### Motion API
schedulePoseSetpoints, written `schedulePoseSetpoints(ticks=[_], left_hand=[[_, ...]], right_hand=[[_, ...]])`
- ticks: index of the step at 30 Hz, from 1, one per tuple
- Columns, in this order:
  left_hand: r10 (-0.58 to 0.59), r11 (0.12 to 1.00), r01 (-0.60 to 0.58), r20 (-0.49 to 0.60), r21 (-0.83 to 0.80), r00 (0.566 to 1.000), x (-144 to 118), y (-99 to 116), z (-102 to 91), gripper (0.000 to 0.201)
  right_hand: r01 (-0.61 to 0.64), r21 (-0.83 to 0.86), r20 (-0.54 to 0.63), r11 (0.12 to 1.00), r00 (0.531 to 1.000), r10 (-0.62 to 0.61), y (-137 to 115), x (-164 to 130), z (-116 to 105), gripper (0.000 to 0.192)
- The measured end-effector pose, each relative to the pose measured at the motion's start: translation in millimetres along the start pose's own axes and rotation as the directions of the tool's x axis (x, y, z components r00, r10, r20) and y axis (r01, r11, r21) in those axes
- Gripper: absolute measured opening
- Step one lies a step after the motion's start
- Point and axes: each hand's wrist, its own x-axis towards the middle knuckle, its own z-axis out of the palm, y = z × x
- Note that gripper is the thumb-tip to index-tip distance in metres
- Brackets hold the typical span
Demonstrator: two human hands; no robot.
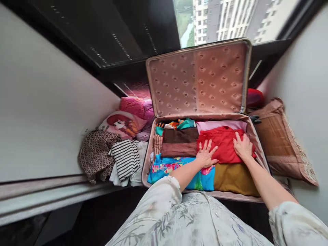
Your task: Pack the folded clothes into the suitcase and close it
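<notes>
Inside the right half of the open suitcase [259, 147], a folded red garment [224, 147], long axis running side to side, parallel to the suitcase's hinge line. Folded ends facing the suitcase's left and right; which end is collar or hem, impossible to tell. Laid over its left end, near the suitcase's middle, the left hand [205, 155], fingers splayed and gripping nothing. On its right end, toward the suitcase's right wall, the right hand [243, 145], likewise loose, fingers spread on the cloth.

Around it in the suitcase: a brown ribbed garment [180, 141] to the left, a lilac cloth [222, 125] toward the hinge, a mustard garment [234, 179] and a blue floral garment [159, 173] along the front. Behind, the suitcase's lid [176, 85], raised, with patterned pink lining.

Surface beneath the suitcase mostly hidden. Left of the suitcase, a striped garment [125, 157] and a cushion with a cartoon figure [118, 123]; right of it, a brown cushion [274, 136]. Beyond the lid, a window [230, 20] onto tall buildings; on either side of the suitcase, pale walls [46, 85].
</notes>
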Motion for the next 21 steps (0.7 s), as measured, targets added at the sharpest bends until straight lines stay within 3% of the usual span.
schedulePoseSetpoints(ticks=[4,7,10,12,13,14,15,16,17,18,19,20,21], left_hand=[[0.023,0.996,-0.02,0.037,-0.084,0.999,2.8,3.8,-12.2,0.088],[0.082,0.959,-0.077,0.007,-0.274,0.997,-9.4,-3.2,-36.1,0.083],[0.027,0.848,-0.15,-0.242,-0.508,0.97,-54.9,-47.5,-69.5,0.058],[-0.159,0.777,-0.158,-0.434,-0.609,0.887,-109.4,-103.0,-89.8,0.041],[-0.308,0.75,-0.108,-0.491,-0.652,0.815,-142.8,-136.7,-97.8,0.036],[-0.49,0.706,-0.017,-0.506,-0.708,0.71,-179.0,-172.6,-104.0,0.034],[-0.674,0.629,0.102,-0.476,-0.77,0.566,-216.7,-208.9,-108.2,0.033],[-0.831,0.511,0.236,-0.406,-0.826,0.381,-254.5,-243.9,-110.5,0.034],[-0.927,0.372,0.373,-0.318,-0.85,0.2,-290.9,-276.0,-110.8,0.036],[-0.968,0.235,0.499,-0.245,-0.834,0.047,-324.6,-303.8,-109.1,0.04],[-0.981,0.124,0.6,-0.189,-0.791,-0.047,-354.5,-326.3,-105.7,0.045],[-0.987,0.022,0.665,-0.122,-0.747,-0.105,-379.6,-343.3,-100.7,0.047],[-0.99,-0.038,0.7,-0.069,-0.714,-0.124,-399.4,-354.7,-94.7,0.047]], right_hand=[[0.062,-0.057,-0.226,0.996,0.971,-0.073,-29.0,-35.7,-18.3,0.061],[0.134,-0.018,-0.212,0.991,0.968,-0.135,-58.4,-83.3,-22.6,0.064],[0.169,0.038,-0.192,0.985,0.968,-0.159,-84.1,-133.9,-17.3,0.065],[0.142,0.067,-0.262,0.988,0.958,-0.12,-100.5,-159.5,-13.5,0.069],[0.127,0.079,-0.301,0.989,0.948,-0.098,-110.0,-168.3,-12.5,0.07],[0.119,0.09,-0.33,0.989,0.94,-0.083,-121.1,-174.4,-12.2,0.071],[0.125,0.099,-0.343,0.987,0.935,-0.084,-134.3,-177.8,-12.4,0.07],[0.147,0.108,-0.34,0.983,0.935,-0.102,-149.8,-179.1,-13.1,0.069],[0.182,0.121,-0.327,0.976,0.936,-0.133,-167.7,-178.8,-14.0,0.067],[0.228,0.141,-0.309,0.963,0.935,-0.176,-187.8,-177.7,-15.0,0.064],[0.287,0.168,-0.293,0.943,0.928,-0.23,-210.0,-176.4,-15.9,0.062],[0.353,0.204,-0.285,0.913,0.914,-0.289,-233.8,-175.6,-16.8,0.06],[0.42,0.247,-0.283,0.873,0.893,-0.35,-258.5,-175.8,-17.6,0.058]])
